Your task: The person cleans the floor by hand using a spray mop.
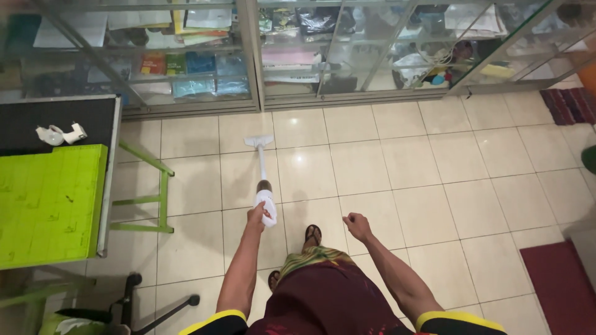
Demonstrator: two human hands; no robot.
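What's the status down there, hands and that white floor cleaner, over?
Left hand gripping white stick vacuum, its head on the tiled floor. Right hand loosely closed, holding nothing. Ahead of the vacuum: glass display cabinet; green-legged table to the left.

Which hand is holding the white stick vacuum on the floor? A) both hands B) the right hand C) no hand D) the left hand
D: the left hand grips the handle of the white stick vacuum, whose head sits on the tiled floor, while the right hand hangs loosely closed and free, holding nothing.
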